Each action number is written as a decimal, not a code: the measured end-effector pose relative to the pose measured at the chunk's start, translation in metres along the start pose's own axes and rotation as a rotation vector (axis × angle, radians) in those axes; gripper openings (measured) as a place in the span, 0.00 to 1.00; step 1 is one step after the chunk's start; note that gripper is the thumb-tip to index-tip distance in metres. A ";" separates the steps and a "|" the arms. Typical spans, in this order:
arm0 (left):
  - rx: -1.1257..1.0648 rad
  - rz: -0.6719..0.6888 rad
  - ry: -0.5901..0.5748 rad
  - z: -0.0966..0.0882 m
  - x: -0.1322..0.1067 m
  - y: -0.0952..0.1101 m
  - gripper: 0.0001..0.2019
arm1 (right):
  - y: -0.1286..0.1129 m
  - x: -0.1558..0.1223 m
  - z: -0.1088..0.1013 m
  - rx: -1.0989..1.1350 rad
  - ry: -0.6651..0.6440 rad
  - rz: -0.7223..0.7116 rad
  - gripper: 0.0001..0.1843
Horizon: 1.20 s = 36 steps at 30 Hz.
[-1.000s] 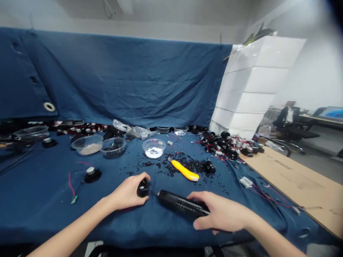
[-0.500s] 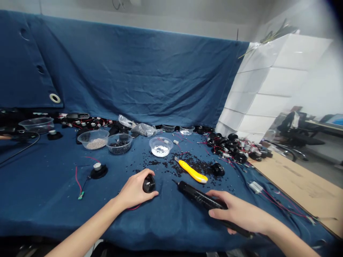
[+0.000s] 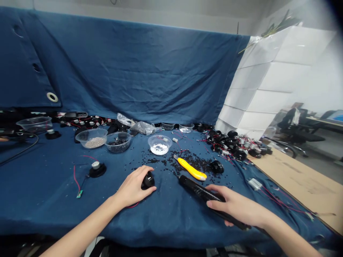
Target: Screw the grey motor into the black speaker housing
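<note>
My left hand (image 3: pixel 132 188) is curled around a small round black part (image 3: pixel 148 181) at the cloth. A red wire shows under that hand; its far end is hidden. My right hand (image 3: pixel 233 206) grips a black electric screwdriver (image 3: pixel 197 189), whose thin bit points up and left toward the part but stays apart from it. Just beyond the screwdriver lies a yellow utility knife (image 3: pixel 191 169) among scattered tiny black pieces (image 3: pixel 197 160). Another round black part (image 3: pixel 216 166) lies right of the knife.
Clear bowls hold beige bits (image 3: pixel 91 138), black screws or similar pieces (image 3: pixel 118 142) and white pieces (image 3: pixel 160 144). At left sits a black base with a silver motor (image 3: pixel 96 169) and wires. A heap of motor parts (image 3: pixel 235 144) lies right, beside a cardboard sheet (image 3: pixel 292 175).
The round black part has tilted within my left hand, which sits slightly further left. My right hand and the screwdriver stay almost in place. The whole view has shifted slightly.
</note>
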<state>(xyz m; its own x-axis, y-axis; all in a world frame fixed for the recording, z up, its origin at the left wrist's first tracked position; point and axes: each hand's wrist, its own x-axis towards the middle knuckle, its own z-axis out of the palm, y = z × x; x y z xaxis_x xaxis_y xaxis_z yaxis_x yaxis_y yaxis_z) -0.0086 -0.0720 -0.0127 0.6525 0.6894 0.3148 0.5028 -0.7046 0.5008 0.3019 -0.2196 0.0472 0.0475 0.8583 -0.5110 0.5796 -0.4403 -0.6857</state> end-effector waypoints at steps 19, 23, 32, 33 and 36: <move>0.068 0.122 0.106 -0.003 -0.003 0.033 0.15 | -0.005 -0.007 0.005 0.048 0.013 0.013 0.29; 0.128 0.113 0.090 0.008 -0.001 0.049 0.06 | -0.010 -0.018 0.005 0.094 -0.007 0.024 0.29; 0.175 0.035 -0.051 0.017 0.037 0.050 0.12 | -0.010 -0.036 0.003 0.128 -0.037 0.049 0.36; 0.160 0.022 -0.060 0.019 0.039 0.049 0.11 | -0.010 -0.038 0.002 0.124 -0.033 0.054 0.38; 0.107 -0.033 -0.062 0.023 0.046 0.044 0.06 | -0.012 -0.037 -0.001 0.087 -0.047 0.039 0.37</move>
<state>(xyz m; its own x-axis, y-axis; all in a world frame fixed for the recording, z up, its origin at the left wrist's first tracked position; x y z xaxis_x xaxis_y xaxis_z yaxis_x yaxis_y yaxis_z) 0.0562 -0.0754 0.0054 0.6670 0.7029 0.2471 0.5799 -0.6979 0.4202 0.2944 -0.2459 0.0751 0.0297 0.8276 -0.5606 0.5047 -0.4965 -0.7062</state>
